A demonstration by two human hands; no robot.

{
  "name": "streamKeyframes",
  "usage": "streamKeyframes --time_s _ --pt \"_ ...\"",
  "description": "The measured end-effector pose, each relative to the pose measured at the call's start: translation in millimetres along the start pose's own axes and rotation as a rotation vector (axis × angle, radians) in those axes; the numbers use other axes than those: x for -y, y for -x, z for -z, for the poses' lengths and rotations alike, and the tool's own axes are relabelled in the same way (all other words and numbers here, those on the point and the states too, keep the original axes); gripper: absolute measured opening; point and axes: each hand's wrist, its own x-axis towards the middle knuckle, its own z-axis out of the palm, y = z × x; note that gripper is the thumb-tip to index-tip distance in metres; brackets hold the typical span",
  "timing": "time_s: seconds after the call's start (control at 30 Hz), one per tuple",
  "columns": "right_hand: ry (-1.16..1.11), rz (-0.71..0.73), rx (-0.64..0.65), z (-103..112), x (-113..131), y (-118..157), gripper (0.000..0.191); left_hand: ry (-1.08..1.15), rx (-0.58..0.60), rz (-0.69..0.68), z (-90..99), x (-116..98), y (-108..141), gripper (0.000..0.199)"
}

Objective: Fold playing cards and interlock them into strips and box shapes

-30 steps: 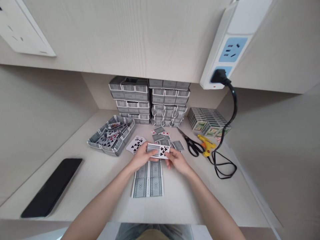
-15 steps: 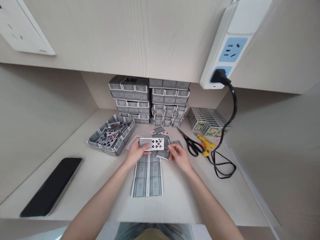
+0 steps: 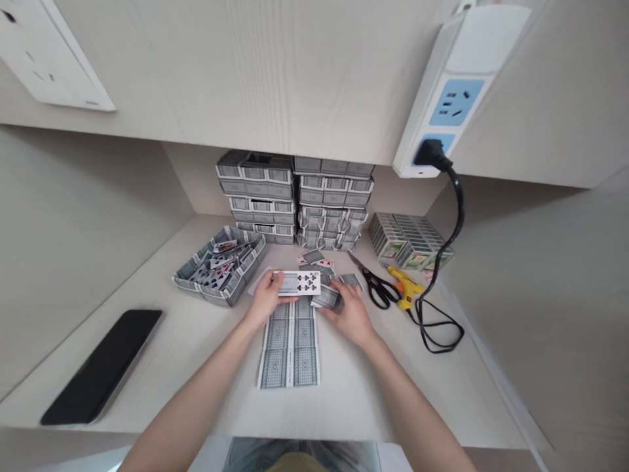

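Observation:
My left hand (image 3: 266, 295) is closed on a strip of playing cards (image 3: 308, 283), one part showing a grey patterned back and the other black clubs. Close by on the right, my right hand (image 3: 350, 313) grips a folded playing card (image 3: 325, 296), back side up, between thumb and fingers. Below both hands, a flat panel of joined cards (image 3: 289, 351) lies on the desk, its upper end hidden by my left hand and the strip. Loose cards (image 3: 314, 257) are scattered just beyond, some face up with red hearts.
A card-built tray (image 3: 216, 298) holds loose cards at left. Stacked card boxes (image 3: 263, 190) rise at the back. Black scissors (image 3: 379, 288), a yellow glue gun (image 3: 405, 286) and its cable lie right, near card packs (image 3: 407, 237). A black phone (image 3: 101, 367) rests front left.
My right hand has reached slightly inward and closed on the folded card, lifting it toward the strip. My left hand keeps the strip nearly where it was, its thumb drawn back left.

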Motion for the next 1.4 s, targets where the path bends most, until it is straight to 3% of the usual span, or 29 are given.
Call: streamKeyframes --time_s 0.23,0.83,1.4 --pt "-0.016 0.083 -0.137 1.0 -0.6 -2.0 0.052 -0.009 -0.049 0.001 4.7 -2.2 -5.9 0.026" --pt "-0.033 0.076 -0.14 -3.0 -3.8 -0.2 0.048 -0.003 -0.037 -0.016 5.3 4.6 -7.3 0.022" --pt "0.0 0.059 -0.15 -1.7 -5.0 -0.9 0.048 -0.047 0.019 -0.052 3.0 0.4 -2.0 0.04"
